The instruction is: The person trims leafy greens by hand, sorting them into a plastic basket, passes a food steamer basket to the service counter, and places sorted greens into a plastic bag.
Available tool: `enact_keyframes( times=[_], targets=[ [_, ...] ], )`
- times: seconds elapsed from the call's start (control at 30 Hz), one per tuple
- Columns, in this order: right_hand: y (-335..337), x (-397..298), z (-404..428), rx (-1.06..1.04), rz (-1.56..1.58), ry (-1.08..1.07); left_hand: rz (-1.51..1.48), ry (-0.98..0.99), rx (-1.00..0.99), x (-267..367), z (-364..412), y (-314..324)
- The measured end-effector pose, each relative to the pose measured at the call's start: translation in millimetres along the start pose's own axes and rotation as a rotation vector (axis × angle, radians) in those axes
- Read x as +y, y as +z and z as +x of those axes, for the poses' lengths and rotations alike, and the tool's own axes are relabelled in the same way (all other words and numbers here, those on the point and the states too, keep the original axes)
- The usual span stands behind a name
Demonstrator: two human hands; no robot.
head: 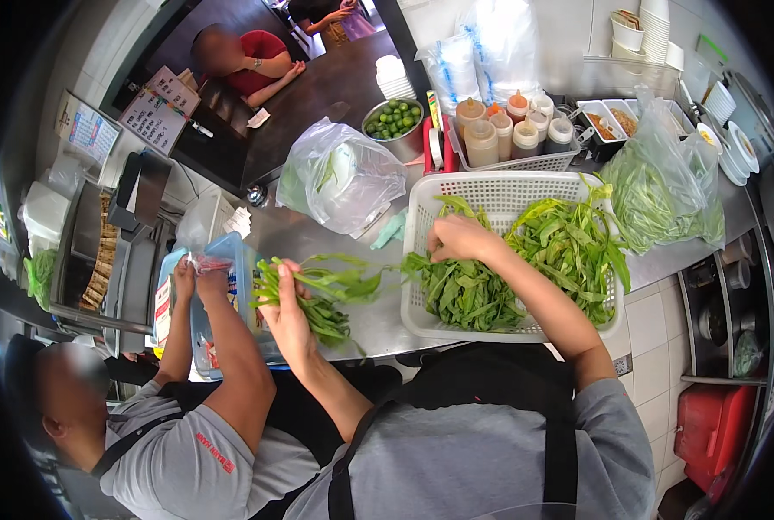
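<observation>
My left hand (290,318) grips a bunch of leafy green stems (328,318), probably water spinach, over the steel counter. Its cut ends point left and the leaves trail to the right. A white perforated plastic basket (510,336) stands in front of me, to the right of the bunch. Inside it are a darker pile of leaves (471,296) on the left and a larger heap of leafy stems (559,247) on the right. Above the darker pile, my right hand (461,239) has its fingers curled down at the leaves. Whether a leaf is between those fingers is hidden.
At left, a co-worker's hands (198,279) hold a small plastic bag over a blue bin (231,247). Behind the basket stand sauce bottles (481,140) and a metal pot of green limes (393,148). A bag of greens (660,208) lies right; a plastic-covered scale-like object (341,175) stands behind.
</observation>
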State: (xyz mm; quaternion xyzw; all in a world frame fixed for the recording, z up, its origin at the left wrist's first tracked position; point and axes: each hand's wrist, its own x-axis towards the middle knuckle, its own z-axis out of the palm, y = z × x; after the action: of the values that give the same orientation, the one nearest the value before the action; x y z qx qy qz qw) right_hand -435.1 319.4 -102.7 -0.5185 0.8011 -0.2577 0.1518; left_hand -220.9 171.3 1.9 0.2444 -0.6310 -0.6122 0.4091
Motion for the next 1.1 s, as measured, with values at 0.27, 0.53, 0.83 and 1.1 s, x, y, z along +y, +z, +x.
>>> enact_keyframes(
  times=[0.27,0.53,0.83,1.1],
  targets=[
    [-4.0,46.8,6.4,-0.208,0.441,-0.153,0.059,0.14,0.07,6.7,-3.8,3.1],
    [-76.9,22.8,-13.8,-0.125,0.901,-0.163,0.04,0.189,-0.004,-2.4,-0.6,-1.1],
    [-122.5,-23.6,-26.2,-0.026,1.076,-0.248,0.239,-0.006,-0.251,-2.3,-27.4,51.6],
    [-110.1,-46.9,-19.1,0.023,1.318,-0.188,0.485,0.629,-0.337,7.0,-28.4,94.1]
  ],
)
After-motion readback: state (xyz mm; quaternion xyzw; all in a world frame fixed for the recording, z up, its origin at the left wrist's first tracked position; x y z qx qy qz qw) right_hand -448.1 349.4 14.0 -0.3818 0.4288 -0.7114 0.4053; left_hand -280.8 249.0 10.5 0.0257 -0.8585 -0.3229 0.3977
